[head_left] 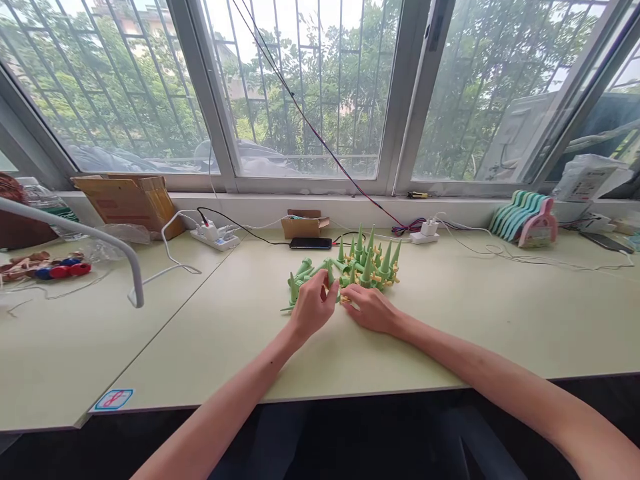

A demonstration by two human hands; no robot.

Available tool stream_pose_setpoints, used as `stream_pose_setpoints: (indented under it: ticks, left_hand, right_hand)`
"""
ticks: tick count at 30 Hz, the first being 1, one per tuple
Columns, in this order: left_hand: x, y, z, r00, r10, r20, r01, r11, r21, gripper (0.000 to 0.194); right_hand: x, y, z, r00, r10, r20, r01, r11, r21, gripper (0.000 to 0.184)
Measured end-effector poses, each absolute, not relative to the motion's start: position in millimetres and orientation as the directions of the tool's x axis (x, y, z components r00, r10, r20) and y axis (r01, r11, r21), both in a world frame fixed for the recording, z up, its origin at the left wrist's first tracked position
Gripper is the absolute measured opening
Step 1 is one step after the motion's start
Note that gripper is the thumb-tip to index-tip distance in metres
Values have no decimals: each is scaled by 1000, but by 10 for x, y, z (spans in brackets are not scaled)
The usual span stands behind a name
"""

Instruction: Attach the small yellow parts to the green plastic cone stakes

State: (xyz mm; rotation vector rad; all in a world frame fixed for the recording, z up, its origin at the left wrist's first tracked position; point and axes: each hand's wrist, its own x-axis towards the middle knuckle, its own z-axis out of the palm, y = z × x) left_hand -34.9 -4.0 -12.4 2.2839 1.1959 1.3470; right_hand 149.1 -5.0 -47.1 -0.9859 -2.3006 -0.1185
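Observation:
My left hand [315,303] is closed around a green cone-shaped plastic piece [331,272], whose pointed tip sticks up above the fingers. Close beside it, my right hand [371,308] rests low on the table with bent fingers. A small yellow plastic piece [345,299] shows at its fingertips, partly covered by them. Behind the right hand stands a cluster of green cones with small yellow parts [367,268], mostly point up. Loose green plastic pieces [303,268] lie in a pile behind and left of my left hand.
A black phone [311,244] lies behind the pile, before a small open cardboard box [303,225]. Power strips [216,237] with cables run along the window wall. Children's hangers [525,220] stand at right. A grey curved tube [134,267] reaches in from the left.

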Motion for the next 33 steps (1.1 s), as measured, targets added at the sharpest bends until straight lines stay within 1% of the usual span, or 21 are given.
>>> stream_pose_setpoints:
  ticks: [3, 8, 10, 14, 16, 18, 20, 24, 28, 33]
  left_hand:
    - [-334, -68, -117, 279, 737, 616, 542, -650, 532, 25]
    - [-326, -105, -111, 303, 741, 599, 546, -651, 528, 27]
    - [-318, -125, -115, 341, 733, 589, 544, -665, 512, 28]
    - [-296, -163, -127, 462, 689, 559, 521, -721, 458, 27]
    - [-293, -164, -131, 478, 678, 558, 521, -731, 441, 26]
    - [-300, -148, -132, 442, 690, 573, 540, -715, 444, 27]
    - [-313, -120, -130, 371, 716, 592, 560, -681, 472, 27]
    - [-331, -78, -126, 241, 747, 619, 576, -623, 529, 26]
    - [-326, -83, -134, 246, 758, 604, 583, -614, 532, 25]
    - [-316, -90, -158, 286, 764, 579, 585, -617, 526, 25]
  right_hand:
    - [1496, -50, -460, -542, 642, 542, 683, 713, -162, 15]
    - [1500, -43, -452, -554, 642, 531, 670, 722, -173, 8]
    - [1503, -33, -454, -565, 640, 521, 660, 729, -180, 7]
    - [1516, -8, -459, -585, 628, 514, 634, 749, -193, 12]
    - [1521, -1, -460, -593, 626, 506, 629, 753, -194, 13]
    - [1521, -3, -459, -591, 635, 499, 641, 744, -188, 13]
    - [1517, -12, -459, -575, 649, 498, 661, 727, -185, 12]
    - [1509, -37, -463, -506, 673, 539, 697, 687, -204, 16]
    - [1512, -41, -470, -460, 686, 564, 725, 657, -207, 20]
    - [1516, -15, -494, -469, 689, 552, 739, 649, -182, 19]
